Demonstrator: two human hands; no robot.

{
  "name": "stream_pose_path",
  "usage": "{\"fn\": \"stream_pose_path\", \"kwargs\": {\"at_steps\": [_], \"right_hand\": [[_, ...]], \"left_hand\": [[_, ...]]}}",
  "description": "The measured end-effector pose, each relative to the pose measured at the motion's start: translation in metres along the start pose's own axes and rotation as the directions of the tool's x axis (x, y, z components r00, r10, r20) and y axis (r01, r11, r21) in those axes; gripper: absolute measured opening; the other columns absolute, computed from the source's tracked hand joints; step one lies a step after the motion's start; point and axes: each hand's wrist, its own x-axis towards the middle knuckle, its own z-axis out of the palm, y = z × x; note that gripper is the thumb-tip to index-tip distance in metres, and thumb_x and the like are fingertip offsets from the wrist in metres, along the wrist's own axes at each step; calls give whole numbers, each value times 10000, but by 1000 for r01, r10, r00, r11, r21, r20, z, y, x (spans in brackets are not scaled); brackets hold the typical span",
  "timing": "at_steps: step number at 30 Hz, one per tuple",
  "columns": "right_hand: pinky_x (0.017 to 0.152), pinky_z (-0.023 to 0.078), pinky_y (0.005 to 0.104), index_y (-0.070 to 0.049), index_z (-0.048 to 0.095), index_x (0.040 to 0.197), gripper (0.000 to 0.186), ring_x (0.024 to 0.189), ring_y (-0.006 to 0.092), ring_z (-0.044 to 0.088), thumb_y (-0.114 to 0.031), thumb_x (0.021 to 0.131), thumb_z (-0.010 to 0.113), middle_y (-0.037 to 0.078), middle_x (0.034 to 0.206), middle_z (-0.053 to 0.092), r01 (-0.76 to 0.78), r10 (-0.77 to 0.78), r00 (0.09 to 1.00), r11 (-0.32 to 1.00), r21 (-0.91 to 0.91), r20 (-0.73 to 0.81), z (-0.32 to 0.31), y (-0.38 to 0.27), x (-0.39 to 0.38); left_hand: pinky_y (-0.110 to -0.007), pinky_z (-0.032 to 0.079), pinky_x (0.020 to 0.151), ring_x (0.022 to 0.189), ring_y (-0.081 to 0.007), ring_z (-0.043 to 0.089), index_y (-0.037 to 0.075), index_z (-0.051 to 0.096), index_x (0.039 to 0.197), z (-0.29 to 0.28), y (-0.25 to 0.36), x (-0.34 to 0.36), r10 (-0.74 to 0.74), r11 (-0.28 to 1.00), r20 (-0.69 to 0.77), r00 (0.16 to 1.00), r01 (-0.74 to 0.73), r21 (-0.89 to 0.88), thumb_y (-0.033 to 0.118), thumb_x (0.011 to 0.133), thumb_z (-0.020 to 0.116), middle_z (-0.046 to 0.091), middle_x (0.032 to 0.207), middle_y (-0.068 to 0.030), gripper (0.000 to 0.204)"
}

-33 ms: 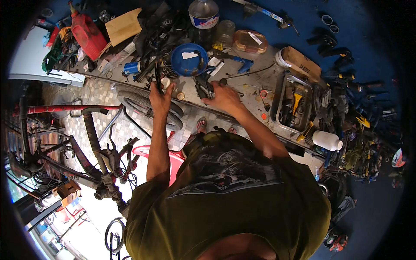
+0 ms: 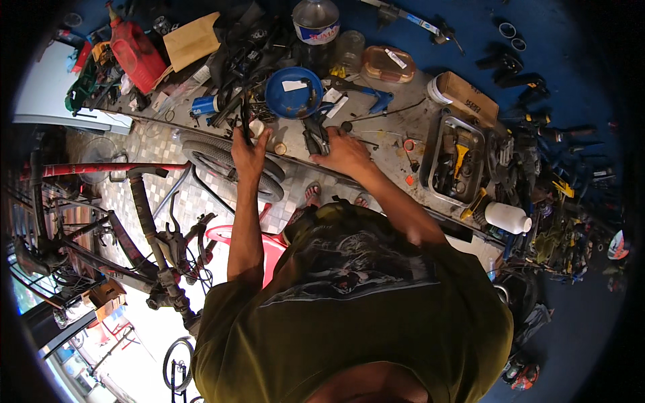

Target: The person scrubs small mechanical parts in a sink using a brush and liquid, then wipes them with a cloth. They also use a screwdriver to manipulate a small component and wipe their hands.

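At the near edge of the workbench (image 2: 396,127), my left hand (image 2: 248,156) is closed around a slender dark thing (image 2: 245,117) whose kind I cannot make out. A small pale object (image 2: 256,126) sits just beyond its thumb. To the right, my right hand (image 2: 342,151) has its fingers around the handles of black pliers (image 2: 314,136), which lie low over the bench edge. Beside its fingers is a small dark round piece (image 2: 347,125). Between the hands is a small tan ring-shaped part (image 2: 280,148). A blue bowl (image 2: 277,107) with a white slip inside stands just beyond.
Right of my hands is a metal tray (image 2: 430,168) of tools, with a white bottle (image 2: 507,218) nearby. A large clear jug (image 2: 316,33) and a red container (image 2: 136,57) stand at the back. Bicycle parts (image 2: 144,208) and a tire (image 2: 222,158) fill the left side.
My right hand has shifted very slightly, showing a bit more of the pliers. My left hand looks the same.
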Motion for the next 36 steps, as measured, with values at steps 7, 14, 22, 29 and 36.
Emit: {"fn": "stream_pose_path", "kwargs": {"at_steps": [7,14,22,29,36], "right_hand": [[887,564,472,89,484,1311,695,1070,413,678,-331,831,762,295,1261,589,73,-73,997,997,15,16,31,-21,24],[899,563,484,74,608,1196,543,1045,415,686,-299,829,756,277,1288,571,106,-104,987,994,9,-119,28,-32,46],[977,526,490,-10,660,1226,507,1158,376,643,-349,858,742,210,1309,594,71,-54,989,990,125,-141,19,-29,57],[940,543,481,-99,680,1240,327,1099,374,670,-176,931,607,185,1279,599,108,-126,956,991,-82,-265,-4,5,74],[915,545,483,14,629,1253,357,1020,372,702,-107,923,565,233,1144,699,224,-289,950,896,-384,-121,-15,11,100]], "left_hand": [[-374,500,736,791,-262,612,6,625,1073,-5,-2,-3,89,993,-73,993,-95,-74,208,853,837,648,897,-125,367],[-389,485,700,735,-285,573,-7,596,988,-9,3,-7,36,999,-39,999,-36,12,203,869,816,616,842,-146,327],[-402,482,709,754,-299,587,-12,605,999,-3,-7,-5,63,998,-57,996,-64,-27,208,874,811,620,852,-161,326],[-371,478,705,754,-238,578,-2,643,1105,-9,6,-7,10,998,-119,993,-18,-66,224,890,798,609,847,-103,349],[-327,482,686,751,-178,591,-2,627,1100,-18,35,-4,-49,977,-126,991,21,-213,174,921,744,612,848,-75,277]]}}
